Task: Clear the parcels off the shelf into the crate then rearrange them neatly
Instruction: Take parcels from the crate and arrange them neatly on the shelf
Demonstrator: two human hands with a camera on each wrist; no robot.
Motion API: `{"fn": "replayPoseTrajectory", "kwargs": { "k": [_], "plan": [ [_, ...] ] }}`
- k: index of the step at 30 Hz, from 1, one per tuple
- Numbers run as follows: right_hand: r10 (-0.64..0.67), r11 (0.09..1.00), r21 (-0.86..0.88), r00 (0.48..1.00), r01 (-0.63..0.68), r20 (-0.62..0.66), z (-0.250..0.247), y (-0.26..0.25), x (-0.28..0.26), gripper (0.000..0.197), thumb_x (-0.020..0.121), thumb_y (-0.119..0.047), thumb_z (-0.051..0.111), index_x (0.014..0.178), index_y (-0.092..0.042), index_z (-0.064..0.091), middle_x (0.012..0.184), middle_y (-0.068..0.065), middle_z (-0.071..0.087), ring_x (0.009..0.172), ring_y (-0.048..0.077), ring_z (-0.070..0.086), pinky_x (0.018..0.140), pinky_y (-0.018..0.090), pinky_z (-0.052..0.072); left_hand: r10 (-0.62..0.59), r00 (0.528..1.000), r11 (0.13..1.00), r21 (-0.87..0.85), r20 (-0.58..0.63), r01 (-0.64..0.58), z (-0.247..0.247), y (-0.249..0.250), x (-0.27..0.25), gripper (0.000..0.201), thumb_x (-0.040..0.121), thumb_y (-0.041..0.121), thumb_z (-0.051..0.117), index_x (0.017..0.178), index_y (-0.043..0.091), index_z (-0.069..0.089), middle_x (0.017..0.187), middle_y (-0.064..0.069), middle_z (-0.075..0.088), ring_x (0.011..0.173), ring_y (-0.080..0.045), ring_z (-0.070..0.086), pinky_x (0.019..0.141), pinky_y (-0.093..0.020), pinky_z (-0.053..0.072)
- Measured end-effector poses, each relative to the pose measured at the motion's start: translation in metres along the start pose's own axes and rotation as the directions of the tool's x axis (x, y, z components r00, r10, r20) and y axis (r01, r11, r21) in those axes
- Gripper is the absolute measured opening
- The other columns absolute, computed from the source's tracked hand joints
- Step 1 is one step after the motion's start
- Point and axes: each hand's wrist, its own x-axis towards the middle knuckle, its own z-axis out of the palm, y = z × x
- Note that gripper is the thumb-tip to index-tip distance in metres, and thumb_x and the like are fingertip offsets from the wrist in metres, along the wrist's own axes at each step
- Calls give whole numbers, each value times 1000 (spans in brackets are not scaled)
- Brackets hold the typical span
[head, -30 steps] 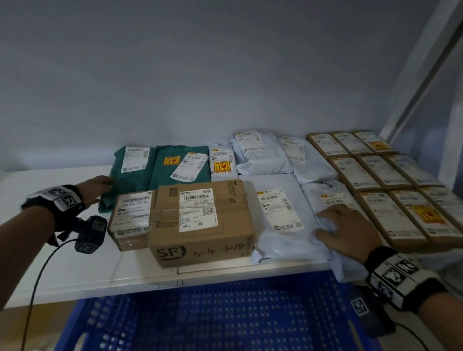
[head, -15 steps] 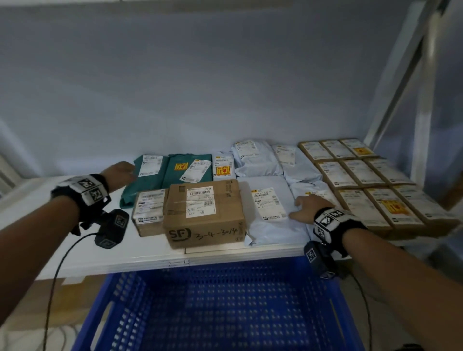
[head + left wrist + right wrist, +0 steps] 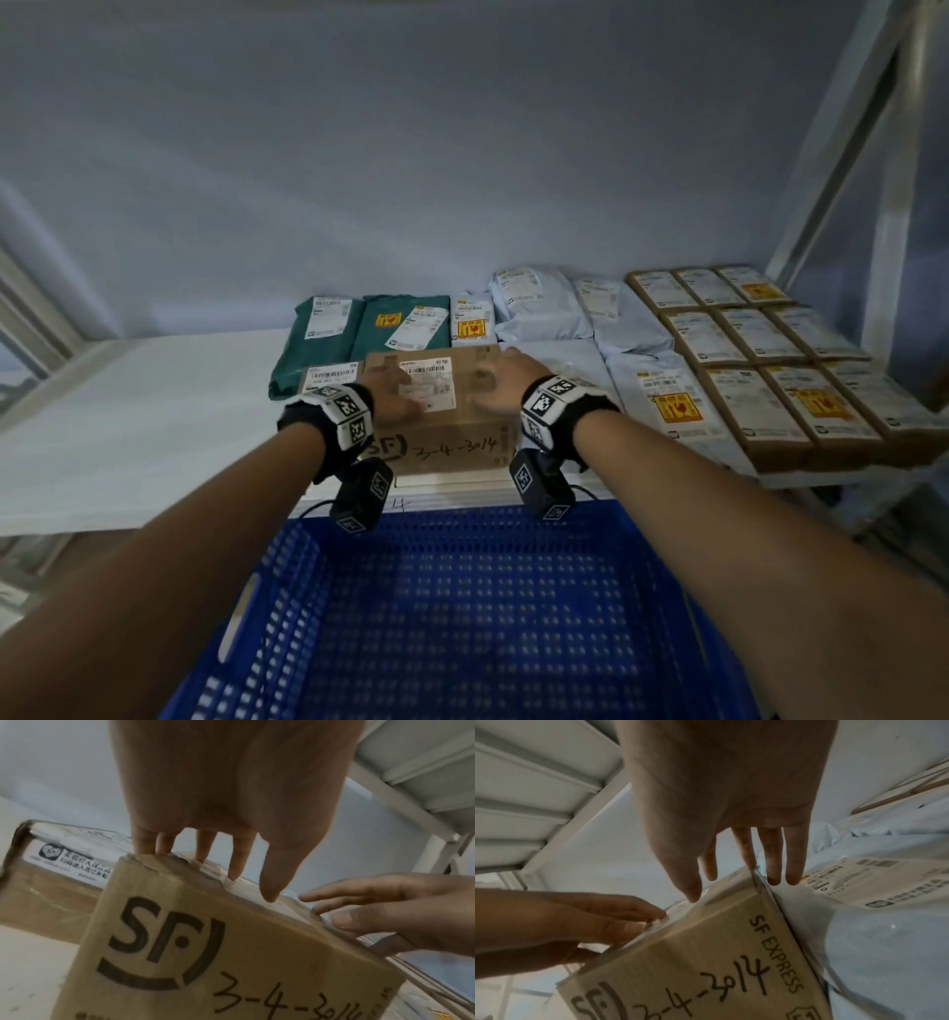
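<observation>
A brown cardboard SF box (image 3: 447, 442) marked "3-4-3014" stands at the front edge of the white shelf (image 3: 128, 411). My left hand (image 3: 393, 398) lies over its top left part, fingers straight, with fingertips (image 3: 235, 876) touching the taped top. My right hand (image 3: 506, 383) lies over the top right part, and its straight fingers (image 3: 793, 866) reach past the right edge. Neither hand grips the box (image 3: 180, 943). The blue crate (image 3: 462, 616) sits below the shelf front, and I see nothing in the part that shows.
On the shelf are green mailers (image 3: 359, 329) behind the box, a small brown box (image 3: 328, 377) at its left, grey poly bags (image 3: 544, 308) behind and right, and several flat brown parcels (image 3: 760, 380) in rows at far right. A shelf upright (image 3: 847, 154) rises at the right.
Both hands have come inward onto the SF box, the left from the green mailer and the right from the grey poly bags. The head view has pulled back.
</observation>
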Motion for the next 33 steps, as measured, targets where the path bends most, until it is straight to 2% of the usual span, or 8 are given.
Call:
{"fn": "replayPoseTrajectory", "kwargs": {
  "k": [5,9,13,18,23,26,30,33],
  "plan": [
    [58,995,-80,998,-55,38,2,-6,4,53,83,-42,55,136,-31,51,144,9,34,126,29,45,102,38,43,17,1000,1000,-1,11,-17,2,2,4,60,87,42,56,141,22,38,154,-8,26,141,-28,27,116,-41,25],
    [53,991,-129,996,-44,69,-6,-12,6,55,77,-43,55,130,-32,55,138,7,44,119,29,51,99,41,47,-20,998,986,-169,-59,9,-13,-5,0,48,90,15,57,134,3,43,140,-13,45,128,-31,44,108,-37,36],
    [-69,977,-201,997,72,19,-5,-22,6,55,76,-59,62,123,-30,60,126,5,49,113,29,51,94,41,46,-189,964,974,-162,-184,160,-24,-54,4,61,83,40,56,136,15,40,140,-15,44,125,-34,46,103,-44,40],
    [-115,960,-240,985,144,131,3,-31,12,76,74,-72,59,136,-29,51,141,7,44,129,28,40,109,43,30,-295,955,918,-287,-36,273,-1,-113,41,46,84,14,52,127,-3,47,128,-25,52,115,-37,52,97,-42,47],
    [-108,959,-241,980,147,170,-3,-28,15,78,69,-75,62,134,-32,53,140,6,46,124,28,46,101,39,41,-257,965,854,-479,-45,205,5,-116,40,37,83,1,46,118,-6,52,118,-25,58,108,-40,57,95,-48,49],
    [-110,949,-274,978,157,179,-7,-34,19,75,67,-72,65,129,-30,57,127,3,55,114,25,53,95,36,45,-257,966,812,-542,6,219,-8,-109,22,29,90,-4,38,116,0,51,106,-16,56,95,-31,54,74,-37,47],
    [-110,954,-254,974,160,200,-9,-38,33,71,56,-74,68,110,-27,66,104,-4,66,91,18,61,84,36,54,-318,948,777,-567,22,274,-34,-121,27,22,94,5,44,74,14,46,81,-5,50,64,-16,44,62,-27,35],
    [-90,934,-313,962,170,256,-10,-43,47,64,56,-74,67,98,-25,68,89,-3,66,82,18,61,77,33,55,-324,944,866,-421,-59,271,-50,-132,44,30,94,1,43,66,13,44,97,-16,51,78,-23,46,74,-29,36]
  ]
}}
